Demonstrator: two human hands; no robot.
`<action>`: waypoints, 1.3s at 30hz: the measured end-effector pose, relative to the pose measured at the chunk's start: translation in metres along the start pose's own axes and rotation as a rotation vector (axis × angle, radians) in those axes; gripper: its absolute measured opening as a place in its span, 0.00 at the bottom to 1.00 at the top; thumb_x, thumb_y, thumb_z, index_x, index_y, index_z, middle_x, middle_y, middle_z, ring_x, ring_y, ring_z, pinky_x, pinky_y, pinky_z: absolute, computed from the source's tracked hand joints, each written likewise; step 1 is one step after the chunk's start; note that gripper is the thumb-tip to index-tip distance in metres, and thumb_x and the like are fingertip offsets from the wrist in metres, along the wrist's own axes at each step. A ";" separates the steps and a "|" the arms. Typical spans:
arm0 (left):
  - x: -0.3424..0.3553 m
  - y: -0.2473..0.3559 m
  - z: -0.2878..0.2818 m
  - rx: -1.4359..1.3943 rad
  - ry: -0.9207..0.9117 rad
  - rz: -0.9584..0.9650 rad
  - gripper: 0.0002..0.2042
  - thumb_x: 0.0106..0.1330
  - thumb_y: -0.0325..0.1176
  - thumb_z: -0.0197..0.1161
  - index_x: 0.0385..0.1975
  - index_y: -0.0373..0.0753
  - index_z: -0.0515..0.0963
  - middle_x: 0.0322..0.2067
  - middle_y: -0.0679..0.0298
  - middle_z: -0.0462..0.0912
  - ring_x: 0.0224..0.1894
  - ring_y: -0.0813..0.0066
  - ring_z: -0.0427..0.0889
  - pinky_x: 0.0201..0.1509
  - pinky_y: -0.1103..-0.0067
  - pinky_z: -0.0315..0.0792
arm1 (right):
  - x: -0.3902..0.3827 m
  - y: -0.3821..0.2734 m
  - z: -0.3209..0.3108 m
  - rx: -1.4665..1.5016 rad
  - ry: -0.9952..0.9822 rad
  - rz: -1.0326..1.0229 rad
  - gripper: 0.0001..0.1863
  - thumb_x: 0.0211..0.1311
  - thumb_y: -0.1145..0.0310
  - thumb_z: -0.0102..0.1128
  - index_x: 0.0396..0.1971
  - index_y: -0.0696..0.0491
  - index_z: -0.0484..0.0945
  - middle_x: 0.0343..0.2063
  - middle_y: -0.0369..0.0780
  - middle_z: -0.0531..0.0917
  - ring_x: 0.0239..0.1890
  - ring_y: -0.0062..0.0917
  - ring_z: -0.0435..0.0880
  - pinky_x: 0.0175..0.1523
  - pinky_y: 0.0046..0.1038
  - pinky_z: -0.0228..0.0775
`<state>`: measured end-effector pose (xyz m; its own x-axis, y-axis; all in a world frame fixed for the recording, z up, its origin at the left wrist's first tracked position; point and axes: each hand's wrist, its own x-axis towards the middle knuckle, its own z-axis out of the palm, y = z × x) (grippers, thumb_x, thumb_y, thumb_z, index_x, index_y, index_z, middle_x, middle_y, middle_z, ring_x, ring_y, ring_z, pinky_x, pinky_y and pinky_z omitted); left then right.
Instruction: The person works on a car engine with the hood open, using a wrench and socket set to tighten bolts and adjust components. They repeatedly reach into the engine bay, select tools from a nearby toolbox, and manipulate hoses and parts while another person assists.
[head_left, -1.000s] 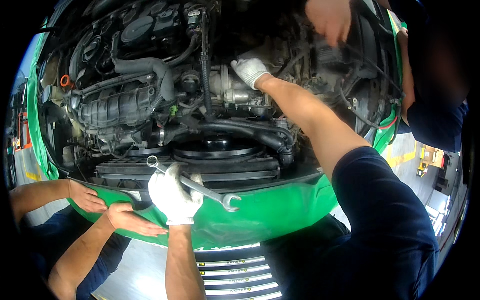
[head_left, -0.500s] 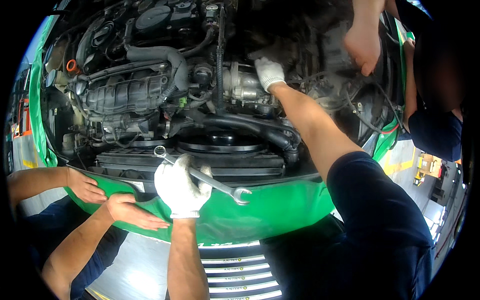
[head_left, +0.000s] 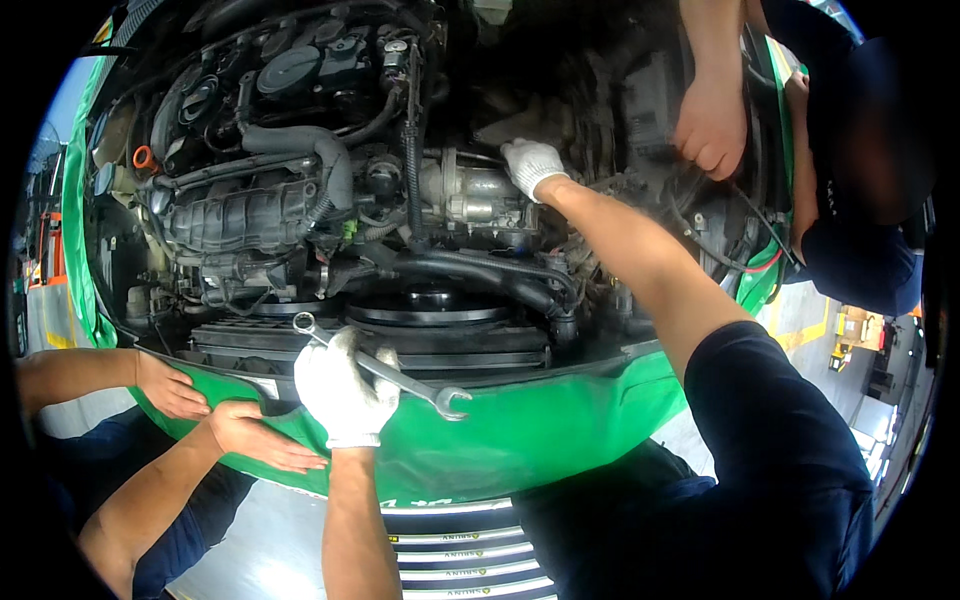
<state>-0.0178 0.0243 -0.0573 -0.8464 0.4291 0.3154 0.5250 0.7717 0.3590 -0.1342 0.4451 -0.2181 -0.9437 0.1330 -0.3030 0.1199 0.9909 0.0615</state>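
In white knit gloves, my left hand (head_left: 345, 390) is closed around a combination wrench (head_left: 415, 386) above the front edge of the engine bay. The wrench's ring end points up and to the left, and its open jaw sticks out to the right. My right hand (head_left: 533, 168) reaches deep into the engine bay beside a silver metal cylinder-shaped part (head_left: 480, 193). Its fingers are curled; whatever they grip, if anything, is hidden in shadow.
A green cover (head_left: 520, 430) drapes the front edge. At left, another person's two bare hands (head_left: 255, 435) rest on it. Another co-worker's fist (head_left: 712, 130) hangs over the bay at right, near a loose cable (head_left: 735, 262). The engine (head_left: 240, 210) fills the left side.
The view has shifted slightly. The co-worker's fist at right has turned and sits a little lower over the bay. My left hand still holds the wrench; my right hand stays by the metal cylinder-shaped part.
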 end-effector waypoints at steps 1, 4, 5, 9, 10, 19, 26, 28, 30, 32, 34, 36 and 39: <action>-0.001 -0.001 0.001 0.009 -0.008 -0.004 0.17 0.55 0.36 0.73 0.44 0.39 0.81 0.31 0.56 0.83 0.37 0.48 0.81 0.47 0.60 0.72 | 0.003 0.000 0.005 -0.021 -0.030 -0.020 0.17 0.72 0.73 0.51 0.54 0.53 0.85 0.57 0.48 0.85 0.57 0.43 0.88 0.55 0.44 0.83; -0.006 -0.007 0.006 0.073 0.050 0.046 0.20 0.54 0.37 0.74 0.46 0.37 0.81 0.29 0.56 0.80 0.34 0.50 0.79 0.46 0.61 0.71 | 0.009 -0.007 0.015 -0.021 0.066 -0.044 0.17 0.73 0.71 0.50 0.53 0.53 0.85 0.51 0.48 0.89 0.53 0.43 0.90 0.52 0.45 0.84; -0.004 -0.007 0.007 0.085 0.074 0.072 0.21 0.54 0.37 0.75 0.46 0.37 0.81 0.26 0.57 0.78 0.31 0.51 0.78 0.44 0.62 0.71 | 0.011 -0.010 0.016 -0.018 0.057 -0.046 0.17 0.74 0.71 0.49 0.53 0.53 0.85 0.51 0.48 0.89 0.52 0.43 0.90 0.51 0.45 0.84; -0.008 -0.004 0.005 0.059 -0.022 -0.016 0.19 0.57 0.35 0.72 0.48 0.37 0.81 0.37 0.56 0.85 0.43 0.49 0.81 0.52 0.61 0.73 | 0.017 -0.008 0.023 -0.064 0.105 -0.105 0.16 0.73 0.71 0.50 0.53 0.56 0.84 0.52 0.49 0.89 0.52 0.42 0.90 0.51 0.44 0.85; -0.007 -0.004 0.004 0.061 -0.026 -0.012 0.19 0.57 0.35 0.72 0.48 0.36 0.81 0.37 0.56 0.85 0.43 0.49 0.81 0.52 0.61 0.73 | 0.014 -0.009 0.020 -0.089 0.102 -0.112 0.16 0.73 0.71 0.51 0.53 0.56 0.84 0.52 0.48 0.89 0.52 0.42 0.90 0.51 0.43 0.85; -0.010 -0.004 0.002 0.055 -0.043 -0.027 0.18 0.58 0.34 0.73 0.47 0.36 0.81 0.38 0.55 0.86 0.43 0.49 0.82 0.52 0.60 0.73 | -0.019 -0.021 -0.038 0.120 -0.341 -0.028 0.20 0.60 0.67 0.59 0.48 0.60 0.88 0.49 0.55 0.89 0.51 0.47 0.90 0.54 0.46 0.82; -0.007 -0.001 -0.002 0.107 -0.008 -0.001 0.17 0.58 0.38 0.72 0.45 0.39 0.81 0.34 0.55 0.85 0.39 0.47 0.82 0.48 0.60 0.73 | -0.094 -0.015 -0.093 1.409 -0.521 0.047 0.13 0.70 0.59 0.66 0.34 0.54 0.86 0.21 0.33 0.83 0.16 0.12 0.72 0.19 0.19 0.57; 0.001 0.002 0.005 0.086 0.037 0.041 0.16 0.59 0.38 0.72 0.44 0.40 0.81 0.30 0.55 0.85 0.35 0.47 0.83 0.44 0.60 0.74 | -0.122 -0.015 -0.102 1.699 -0.540 0.008 0.12 0.72 0.60 0.65 0.42 0.54 0.86 0.22 0.33 0.83 0.16 0.11 0.73 0.18 0.17 0.56; 0.000 0.007 0.009 0.046 0.025 0.005 0.13 0.62 0.33 0.72 0.45 0.39 0.81 0.34 0.54 0.86 0.38 0.47 0.84 0.45 0.61 0.76 | -0.161 -0.021 -0.116 1.995 -0.565 0.092 0.14 0.73 0.61 0.65 0.47 0.56 0.84 0.24 0.33 0.82 0.21 0.11 0.76 0.19 0.16 0.59; -0.003 0.003 0.009 0.108 0.051 0.013 0.13 0.62 0.33 0.72 0.45 0.40 0.81 0.34 0.53 0.86 0.38 0.46 0.84 0.45 0.59 0.76 | -0.218 -0.023 -0.137 2.090 -0.633 -0.183 0.20 0.73 0.60 0.66 0.55 0.58 0.81 0.29 0.32 0.82 0.29 0.13 0.80 0.24 0.15 0.65; -0.012 0.004 0.000 0.170 0.115 -0.059 0.14 0.64 0.34 0.71 0.47 0.39 0.80 0.38 0.51 0.86 0.43 0.46 0.84 0.48 0.61 0.76 | -0.275 -0.046 -0.143 2.369 -0.842 0.022 0.26 0.76 0.59 0.64 0.64 0.58 0.74 0.34 0.37 0.82 0.32 0.18 0.82 0.32 0.21 0.75; -0.020 0.019 0.008 0.071 0.288 -0.218 0.14 0.68 0.36 0.70 0.48 0.37 0.80 0.42 0.50 0.86 0.46 0.50 0.84 0.54 0.63 0.76 | -0.335 -0.041 -0.163 2.061 -0.818 -0.157 0.30 0.77 0.59 0.63 0.70 0.59 0.70 0.38 0.42 0.85 0.36 0.22 0.85 0.37 0.22 0.80; -0.044 0.086 -0.022 -0.409 0.619 -0.474 0.14 0.76 0.38 0.66 0.50 0.35 0.77 0.44 0.56 0.84 0.49 0.64 0.84 0.60 0.67 0.76 | -0.401 -0.041 -0.194 1.935 -0.913 -0.180 0.33 0.77 0.57 0.63 0.73 0.61 0.67 0.39 0.44 0.86 0.38 0.23 0.86 0.37 0.24 0.80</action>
<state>0.0668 0.0615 -0.0207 -0.8451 -0.3169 0.4306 0.2221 0.5247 0.8218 0.1792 0.3465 0.0854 -0.6752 -0.5568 -0.4838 0.7105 -0.3149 -0.6293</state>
